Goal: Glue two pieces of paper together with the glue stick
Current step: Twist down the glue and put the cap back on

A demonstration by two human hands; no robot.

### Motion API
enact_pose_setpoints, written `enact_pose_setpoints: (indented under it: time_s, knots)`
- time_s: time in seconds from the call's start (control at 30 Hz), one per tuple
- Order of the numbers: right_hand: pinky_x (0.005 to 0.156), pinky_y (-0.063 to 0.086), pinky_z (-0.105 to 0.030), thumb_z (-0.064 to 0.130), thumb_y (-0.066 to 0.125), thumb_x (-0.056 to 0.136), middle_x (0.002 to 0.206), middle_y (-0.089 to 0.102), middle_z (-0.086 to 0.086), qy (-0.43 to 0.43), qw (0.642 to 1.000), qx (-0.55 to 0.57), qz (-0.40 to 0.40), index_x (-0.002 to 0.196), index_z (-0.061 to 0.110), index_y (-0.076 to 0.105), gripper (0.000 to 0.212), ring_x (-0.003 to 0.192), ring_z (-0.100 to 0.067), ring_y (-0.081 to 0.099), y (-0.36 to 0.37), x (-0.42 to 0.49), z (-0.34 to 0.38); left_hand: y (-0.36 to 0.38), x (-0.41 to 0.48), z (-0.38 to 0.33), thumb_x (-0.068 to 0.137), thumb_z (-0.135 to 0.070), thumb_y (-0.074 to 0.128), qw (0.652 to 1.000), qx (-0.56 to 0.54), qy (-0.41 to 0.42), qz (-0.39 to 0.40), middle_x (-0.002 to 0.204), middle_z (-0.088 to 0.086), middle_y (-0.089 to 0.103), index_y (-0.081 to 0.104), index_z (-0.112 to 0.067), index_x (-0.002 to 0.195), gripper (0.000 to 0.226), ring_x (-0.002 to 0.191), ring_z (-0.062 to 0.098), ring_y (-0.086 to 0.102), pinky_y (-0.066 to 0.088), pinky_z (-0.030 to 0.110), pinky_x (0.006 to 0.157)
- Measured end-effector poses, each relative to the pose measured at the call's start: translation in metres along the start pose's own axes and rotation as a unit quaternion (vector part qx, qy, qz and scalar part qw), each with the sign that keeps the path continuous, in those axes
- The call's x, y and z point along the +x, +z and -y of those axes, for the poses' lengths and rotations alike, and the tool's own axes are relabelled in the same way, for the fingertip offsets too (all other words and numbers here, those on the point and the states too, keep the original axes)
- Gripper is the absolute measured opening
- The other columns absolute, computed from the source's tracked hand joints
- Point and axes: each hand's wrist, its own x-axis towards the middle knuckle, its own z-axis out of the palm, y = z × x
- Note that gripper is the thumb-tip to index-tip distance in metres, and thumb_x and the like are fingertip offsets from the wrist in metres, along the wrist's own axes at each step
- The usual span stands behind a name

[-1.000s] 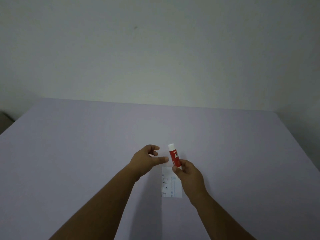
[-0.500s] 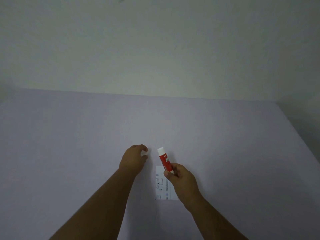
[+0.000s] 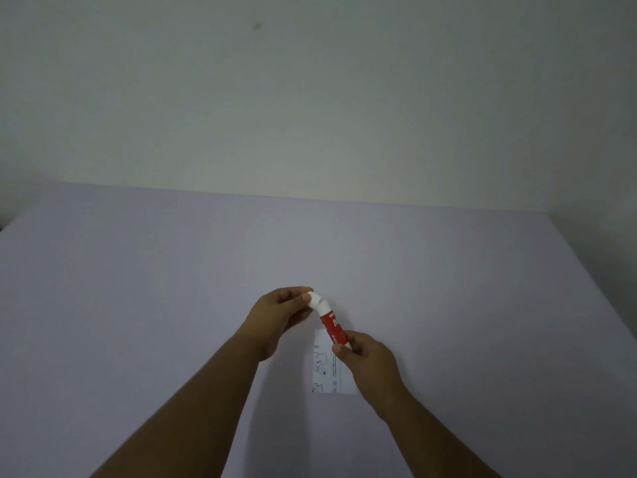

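Two bare arms reach forward over a pale lilac table (image 3: 138, 305). The left hand (image 3: 279, 315) pinches the white cap (image 3: 315, 300) of a glue stick (image 3: 332, 322) between thumb and fingers. The glue stick, a slim red tube with white lettering, tilts up and leftward, held above the table. The right hand (image 3: 368, 360) grips its lower end. Beneath lies a white printed paper (image 3: 324, 370), partly hidden.

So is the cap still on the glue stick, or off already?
Still on, as far as shows. The white cap sits on the glue stick, pinched by the left hand; the right hand holds the base.
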Motion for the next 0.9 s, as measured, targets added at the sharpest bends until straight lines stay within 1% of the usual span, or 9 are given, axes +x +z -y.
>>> enact_pose_setpoints:
  time_s: [0.07, 0.23, 0.33, 0.47, 0.57, 0.67, 0.77, 0.83, 0.9]
  knots:
    - [0.055, 0.043, -0.007, 0.028, 0.06, 0.087, 0.094, 0.065, 0.008, -0.026, 0.999, -0.036, -0.016, 0.112, 0.021, 0.062, 0.026, 0.074, 0.002, 0.058, -0.002, -0.005, 0.004, 0.003, -0.008, -0.007, 0.083, -0.015, 0.064, 1.0, 0.008, 0.018, 0.007, 0.089, -0.002, 0.075, 0.072, -0.022, 0.089, 0.012, 0.086, 0.013, 0.07, 0.054, 0.017, 0.067]
    - [0.063, 0.039, -0.01, 0.027, 0.062, 0.086, 0.089, 0.06, 0.006, -0.112, 0.98, -0.145, -0.077, 0.108, 0.021, 0.063, 0.023, 0.08, -0.007, 0.056, -0.01, -0.013, 0.013, 0.009, -0.02, -0.022, 0.083, -0.015, 0.065, 0.996, 0.08, 0.043, 0.014, 0.095, -0.002, 0.072, 0.071, -0.024, 0.088, 0.012, 0.09, 0.014, 0.067, 0.055, 0.017, 0.07]
    - [0.068, 0.046, -0.019, 0.027, 0.062, 0.086, 0.088, 0.063, 0.009, -0.098, 0.991, -0.074, -0.053, 0.106, 0.024, 0.065, 0.021, 0.084, -0.011, 0.061, -0.013, -0.016, 0.017, 0.014, -0.025, -0.027, 0.083, -0.016, 0.065, 0.994, 0.088, 0.054, 0.029, 0.095, -0.003, 0.073, 0.071, -0.024, 0.09, 0.012, 0.088, 0.01, 0.068, 0.054, 0.015, 0.068]
    - [0.074, 0.05, -0.023, 0.025, 0.061, 0.087, 0.101, 0.07, 0.003, -0.031, 0.997, 0.063, 0.037, 0.11, 0.024, 0.064, 0.024, 0.093, -0.014, 0.065, -0.016, -0.019, 0.017, 0.016, -0.027, -0.032, 0.084, -0.018, 0.064, 0.989, 0.121, 0.063, 0.052, 0.101, -0.002, 0.072, 0.071, -0.023, 0.094, 0.013, 0.094, 0.011, 0.067, 0.053, 0.019, 0.076]
    - [0.079, 0.051, -0.026, 0.027, 0.062, 0.086, 0.103, 0.069, 0.004, -0.014, 0.996, 0.044, 0.08, 0.115, 0.027, 0.059, 0.029, 0.094, -0.012, 0.064, -0.016, -0.016, 0.014, 0.018, -0.026, -0.03, 0.084, -0.02, 0.065, 0.983, 0.16, 0.056, 0.07, 0.102, -0.002, 0.071, 0.071, -0.026, 0.095, 0.014, 0.097, 0.01, 0.064, 0.048, 0.02, 0.081]
    - [0.07, 0.049, -0.022, 0.031, 0.063, 0.084, 0.098, 0.069, 0.005, 0.0, 0.997, 0.002, 0.072, 0.111, 0.027, 0.057, 0.029, 0.088, -0.01, 0.064, -0.015, -0.005, 0.015, 0.021, -0.023, -0.025, 0.084, -0.024, 0.064, 0.981, 0.169, 0.054, 0.079, 0.105, -0.003, 0.07, 0.068, -0.031, 0.1, 0.018, 0.1, 0.01, 0.062, 0.046, 0.02, 0.083]
    - [0.063, 0.045, -0.016, 0.03, 0.064, 0.083, 0.099, 0.066, 0.006, -0.018, 0.999, -0.036, 0.026, 0.113, 0.024, 0.056, 0.031, 0.086, -0.011, 0.064, -0.018, 0.014, 0.016, 0.023, -0.014, -0.014, 0.087, -0.033, 0.059, 0.981, 0.178, 0.056, 0.045, 0.111, -0.008, 0.064, 0.059, -0.038, 0.111, 0.025, 0.104, 0.011, 0.058, 0.044, 0.028, 0.091]
    - [0.061, 0.041, -0.012, 0.027, 0.065, 0.082, 0.095, 0.063, 0.007, -0.044, 0.995, -0.086, -0.012, 0.111, 0.022, 0.056, 0.031, 0.081, -0.008, 0.061, -0.02, 0.029, 0.015, 0.021, -0.006, -0.002, 0.089, -0.037, 0.053, 0.964, 0.259, 0.054, -0.003, 0.119, -0.011, 0.057, 0.052, -0.035, 0.122, 0.033, 0.104, 0.011, 0.054, 0.041, 0.03, 0.091]
    - [0.05, 0.04, -0.007, 0.023, 0.066, 0.081, 0.09, 0.061, 0.005, -0.065, 0.99, -0.119, -0.043, 0.105, 0.019, 0.057, 0.027, 0.072, -0.003, 0.058, -0.02, 0.043, 0.012, 0.016, 0.001, 0.014, 0.091, -0.035, 0.05, 0.925, 0.375, 0.056, -0.038, 0.131, -0.003, 0.053, 0.047, -0.028, 0.129, 0.039, 0.113, 0.017, 0.051, 0.041, 0.033, 0.096]
